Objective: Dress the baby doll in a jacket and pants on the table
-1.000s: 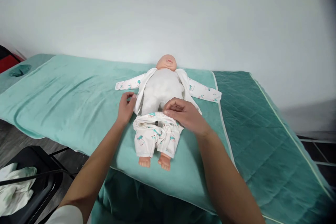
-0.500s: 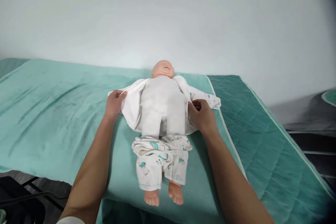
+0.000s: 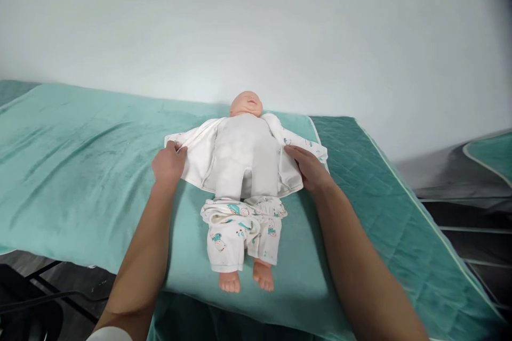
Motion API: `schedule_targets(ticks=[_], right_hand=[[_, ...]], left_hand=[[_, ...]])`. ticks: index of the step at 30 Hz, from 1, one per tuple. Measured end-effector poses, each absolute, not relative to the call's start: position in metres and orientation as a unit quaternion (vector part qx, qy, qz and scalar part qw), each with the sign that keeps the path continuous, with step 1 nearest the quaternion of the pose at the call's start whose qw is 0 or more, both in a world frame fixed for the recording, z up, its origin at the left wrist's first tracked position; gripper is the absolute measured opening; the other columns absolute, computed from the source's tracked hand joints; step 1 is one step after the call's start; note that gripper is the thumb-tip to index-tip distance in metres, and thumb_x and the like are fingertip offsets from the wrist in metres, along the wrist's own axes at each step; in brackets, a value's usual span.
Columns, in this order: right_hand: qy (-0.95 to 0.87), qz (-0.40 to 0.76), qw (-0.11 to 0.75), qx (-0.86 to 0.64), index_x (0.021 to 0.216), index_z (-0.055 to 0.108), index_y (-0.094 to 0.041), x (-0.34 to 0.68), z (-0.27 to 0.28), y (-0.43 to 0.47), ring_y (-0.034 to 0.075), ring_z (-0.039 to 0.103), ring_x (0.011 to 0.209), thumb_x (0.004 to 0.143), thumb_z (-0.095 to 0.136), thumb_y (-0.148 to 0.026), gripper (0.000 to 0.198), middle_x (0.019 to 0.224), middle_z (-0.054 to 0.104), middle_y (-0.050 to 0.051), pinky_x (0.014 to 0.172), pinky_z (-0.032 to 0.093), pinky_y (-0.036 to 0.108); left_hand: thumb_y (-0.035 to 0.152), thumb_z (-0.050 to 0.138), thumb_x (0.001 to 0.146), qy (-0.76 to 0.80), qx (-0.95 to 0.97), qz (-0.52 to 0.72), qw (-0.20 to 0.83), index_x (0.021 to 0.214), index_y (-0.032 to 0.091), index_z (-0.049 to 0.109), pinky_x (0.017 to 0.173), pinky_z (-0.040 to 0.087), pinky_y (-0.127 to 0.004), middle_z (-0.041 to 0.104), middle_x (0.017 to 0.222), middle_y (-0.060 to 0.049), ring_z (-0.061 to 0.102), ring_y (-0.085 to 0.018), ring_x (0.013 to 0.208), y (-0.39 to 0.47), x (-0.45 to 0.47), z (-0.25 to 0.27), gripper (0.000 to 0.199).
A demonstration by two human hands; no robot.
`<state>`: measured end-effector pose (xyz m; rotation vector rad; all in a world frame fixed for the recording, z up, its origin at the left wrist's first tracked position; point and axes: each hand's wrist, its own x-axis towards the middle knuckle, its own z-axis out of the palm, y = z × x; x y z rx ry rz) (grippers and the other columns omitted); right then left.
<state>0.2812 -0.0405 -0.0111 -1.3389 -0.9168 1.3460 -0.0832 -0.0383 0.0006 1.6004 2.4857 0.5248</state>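
A baby doll [image 3: 246,104] lies face up on a green blanket, its soft white cloth body bare at the front. A white printed baby jacket [image 3: 198,162] is spread wide beneath it, with the sleeves out to both sides. My left hand [image 3: 170,162] is closed on the jacket by the left sleeve, fingertips partly hidden. On the opposite side, my right hand [image 3: 310,166] holds the other front flap, its fingers close together and its thumb hidden. Printed baby pants [image 3: 226,242] are bunched around the doll's lower legs, and both bare feet stick out.
The smooth green blanket [image 3: 80,170] covers the bed, over a darker quilted cover [image 3: 372,213] on the right. A white wall [image 3: 256,26] stands behind. A black object [image 3: 28,298] with a cable is on the floor at lower left; metal bars [image 3: 460,229] show at right.
The right flap is opened further outward, and my right fingers have gone from a raised pinch to lying along it. My left hand has turned slightly, still at the left sleeve. The view has shifted slightly.
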Motion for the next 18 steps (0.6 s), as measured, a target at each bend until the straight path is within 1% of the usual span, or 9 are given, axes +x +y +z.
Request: schedule_targets(ticks=[3, 6, 9, 11, 12, 13, 15, 17, 18], right_hand=[[-0.403, 0.56, 0.478, -0.544, 0.088, 0.064, -0.023, 0.28, -0.01, -0.036, 0.013, 0.059, 0.059, 0.065, 0.086, -0.041, 0.036, 0.075, 0.066, -0.003, 0.051, 0.047, 0.025], [-0.41, 0.576, 0.47, -0.529, 0.093, 0.066, -0.022, 0.283, -0.008, -0.037, 0.013, 0.062, 0.065, 0.063, 0.088, -0.038, 0.04, 0.082, 0.069, -0.002, 0.057, 0.051, 0.024], [-0.417, 0.572, 0.467, -0.53, 0.092, 0.067, -0.021, 0.292, -0.005, -0.044, 0.014, 0.063, 0.067, 0.063, 0.089, -0.038, 0.041, 0.084, 0.07, 0.0, 0.059, 0.051, 0.025], [-0.416, 0.546, 0.477, -0.548, 0.09, 0.066, -0.021, 0.3, -0.003, -0.05, 0.013, 0.06, 0.063, 0.063, 0.088, -0.041, 0.04, 0.082, 0.069, 0.0, 0.056, 0.047, 0.026], [-0.417, 0.524, 0.483, -0.563, 0.09, 0.066, -0.021, 0.305, -0.003, -0.053, 0.013, 0.058, 0.061, 0.064, 0.087, -0.044, 0.041, 0.081, 0.068, -0.001, 0.054, 0.045, 0.026], [-0.422, 0.493, 0.486, -0.585, 0.091, 0.065, -0.022, 0.311, -0.003, -0.055, 0.013, 0.056, 0.06, 0.065, 0.086, -0.047, 0.041, 0.08, 0.067, -0.001, 0.053, 0.042, 0.026], [-0.448, 0.39, 0.463, -0.658, 0.092, 0.065, -0.022, 0.324, -0.006, -0.058, 0.013, 0.053, 0.058, 0.068, 0.082, -0.051, 0.041, 0.076, 0.065, -0.001, 0.052, 0.037, 0.027], [-0.485, 0.246, 0.404, -0.735, 0.091, 0.065, -0.021, 0.336, -0.009, -0.06, 0.015, 0.051, 0.06, 0.07, 0.08, -0.05, 0.039, 0.073, 0.062, -0.001, 0.055, 0.036, 0.029], [-0.503, 0.172, 0.38, -0.757, 0.092, 0.064, -0.021, 0.339, -0.01, -0.061, 0.016, 0.051, 0.062, 0.071, 0.08, -0.048, 0.038, 0.074, 0.062, 0.0, 0.058, 0.037, 0.03]], left_hand=[[0.038, 0.051, 0.092, 0.819, 0.544, 0.174, 0.052, 0.116, 0.023, 0.06, 0.078, 0.048, -0.043, 0.07, 0.112, -0.015, 0.067, -0.037, 0.101, -0.042, -0.079, 0.0, 0.031], [0.022, 0.05, 0.089, 0.8, 0.564, 0.203, 0.008, 0.121, 0.023, 0.059, 0.077, 0.048, -0.04, 0.064, 0.124, -0.015, 0.066, -0.033, 0.103, -0.044, -0.075, 0.0, 0.034], [0.012, 0.05, 0.084, 0.759, 0.6, 0.25, -0.044, 0.114, 0.021, 0.063, 0.086, 0.047, -0.042, 0.062, 0.122, -0.015, 0.059, -0.033, 0.114, -0.044, -0.069, 0.0, 0.034], [0.011, 0.051, 0.084, 0.709, 0.625, 0.326, -0.031, 0.106, 0.019, 0.066, 0.092, 0.046, -0.041, 0.064, 0.114, -0.013, 0.058, -0.03, 0.113, -0.045, -0.063, 0.0, 0.028], [0.013, 0.052, 0.085, 0.678, 0.632, 0.376, 0.007, 0.103, 0.019, 0.066, 0.091, 0.046, -0.039, 0.065, 0.107, -0.011, 0.059, -0.027, 0.107, -0.046, -0.058, 0.0, 0.023], [0.017, 0.054, 0.087, 0.643, 0.634, 0.425, 0.066, 0.101, 0.019, 0.066, 0.088, 0.047, -0.036, 0.066, 0.1, -0.008, 0.061, -0.023, 0.099, -0.048, -0.053, 0.0, 0.018], [0.027, 0.059, 0.089, 0.564, 0.633, 0.483, 0.219, 0.097, 0.019, 0.066, 0.078, 0.048, -0.03, 0.065, 0.088, -0.003, 0.06, -0.017, 0.083, -0.054, -0.043, 0.003, 0.014], [0.035, 0.066, 0.087, 0.493, 0.637, 0.472, 0.359, 0.094, 0.018, 0.068, 0.07, 0.046, -0.026, 0.063, 0.082, -0.001, 0.057, -0.013, 0.074, -0.061, -0.036, 0.009, 0.018], [0.037, 0.07, 0.085, 0.464, 0.646, 0.446, 0.41, 0.091, 0.018, 0.069, 0.066, 0.045, -0.024, 0.062, 0.079, 0.0, 0.055, -0.012, 0.071, -0.065, -0.034, 0.013, 0.02]])
